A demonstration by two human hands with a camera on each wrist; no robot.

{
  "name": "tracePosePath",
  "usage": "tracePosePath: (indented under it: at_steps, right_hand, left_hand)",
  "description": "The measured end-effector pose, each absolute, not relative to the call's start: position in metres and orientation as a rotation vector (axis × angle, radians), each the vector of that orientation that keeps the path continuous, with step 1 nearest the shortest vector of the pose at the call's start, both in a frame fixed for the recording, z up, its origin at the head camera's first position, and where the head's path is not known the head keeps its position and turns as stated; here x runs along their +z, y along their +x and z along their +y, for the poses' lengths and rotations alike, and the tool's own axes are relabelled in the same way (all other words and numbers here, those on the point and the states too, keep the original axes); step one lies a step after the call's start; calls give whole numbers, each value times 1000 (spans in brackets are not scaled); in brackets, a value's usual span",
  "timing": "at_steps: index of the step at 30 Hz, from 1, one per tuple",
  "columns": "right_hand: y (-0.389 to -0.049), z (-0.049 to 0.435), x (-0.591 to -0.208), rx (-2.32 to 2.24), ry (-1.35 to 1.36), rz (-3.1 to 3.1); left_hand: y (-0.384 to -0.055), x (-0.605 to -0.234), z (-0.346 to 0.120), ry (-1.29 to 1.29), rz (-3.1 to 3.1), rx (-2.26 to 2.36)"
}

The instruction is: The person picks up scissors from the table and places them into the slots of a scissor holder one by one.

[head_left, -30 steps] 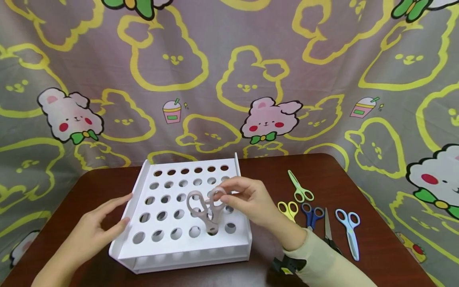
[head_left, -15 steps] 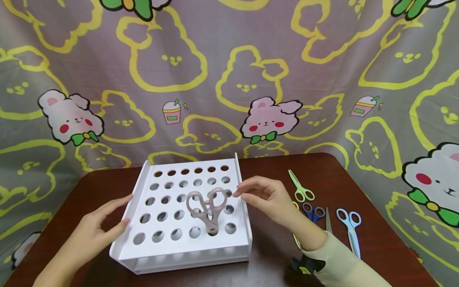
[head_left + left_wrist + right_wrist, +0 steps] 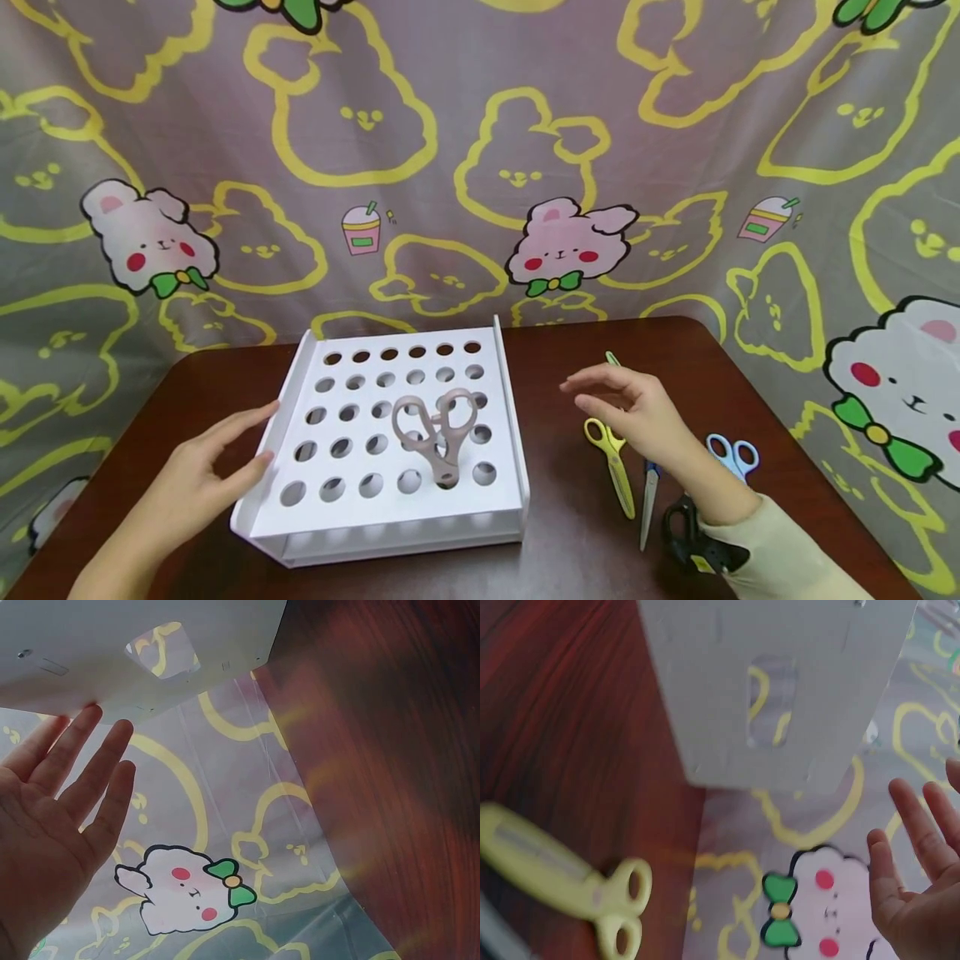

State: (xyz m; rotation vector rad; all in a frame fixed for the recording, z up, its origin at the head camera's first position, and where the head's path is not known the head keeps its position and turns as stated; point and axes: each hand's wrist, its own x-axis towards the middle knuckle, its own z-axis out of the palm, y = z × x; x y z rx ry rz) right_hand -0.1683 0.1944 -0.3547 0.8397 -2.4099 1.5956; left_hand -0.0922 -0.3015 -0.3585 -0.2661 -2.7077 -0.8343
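A white rack (image 3: 390,514) with rows of round holes stands in front of me in the head view. Grey-brown scissors (image 3: 446,465) stand upright in a front-row hole, handles up and blades down inside. My left hand (image 3: 197,475) rests its fingertips against the rack's left side panel, the fingers loosely extended. To the right of the rack, my right hand (image 3: 636,408) is raised over the loose scissors, holding nothing, its fingers slightly bent. Just below it lie yellow scissors (image 3: 613,458), also seen in the right wrist view.
Near the right arm lie blue-handled scissors (image 3: 649,504), partly hidden black scissors (image 3: 678,529) and light-blue scissors (image 3: 731,454). Green scissors (image 3: 612,358) show behind the right hand. A cartoon-print curtain (image 3: 450,167) hangs behind the dark wooden table (image 3: 547,358).
My right hand has let go of the grey-brown scissors and moved right, away from the rack to above the loose scissors. The left hand has stayed at the rack's side.
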Motion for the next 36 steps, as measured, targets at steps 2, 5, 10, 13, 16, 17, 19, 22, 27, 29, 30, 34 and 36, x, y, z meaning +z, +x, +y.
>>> tracePosePath:
  at_steps: [2,5,10,13,16,17,19,22,27,29,30,34,36]
  right_hand:
    - [-169,203,-357,1536,785,-2473]
    - [-171,215,-361,1469,734,-2544]
    - [-175,227,-370,1340,703,-2614]
    - [-178,232,-375,1257,691,-2663]
    - [-181,236,-381,1228,672,-2716]
    - [-181,238,-383,1225,664,-2733]
    - [-183,241,-389,1224,656,-2755]
    - [-186,245,-396,1217,668,-2774]
    - [-191,251,-405,1178,706,-2808]
    - [-193,253,-408,1155,714,-2839]
    - [-194,253,-409,1143,726,-2854]
    - [-198,255,-414,1090,778,-2897]
    - [-199,255,-416,1078,799,-2908]
  left_hand:
    - [-93,-358,-302,-275,-2697,-841]
    - [-93,-358,-301,-286,-2686,-841]
    - [-93,-356,-300,-285,-2693,-837]
    - [-94,-356,-301,-272,-2703,-841]
    - [-94,-358,-302,-260,-2708,-841]
    - [-94,-358,-302,-263,-2705,-846]
    - [-94,-360,-303,-272,-2696,-853]
    - [-94,-361,-302,-289,-2682,-861]
    - [-92,-362,-300,-303,-2671,-848]
    - [-91,-361,-300,-311,-2663,-850]
    - [-91,-361,-300,-315,-2659,-852]
    - [-91,-361,-300,-315,-2658,-861]
    - [-90,-361,-299,-306,-2666,-861]
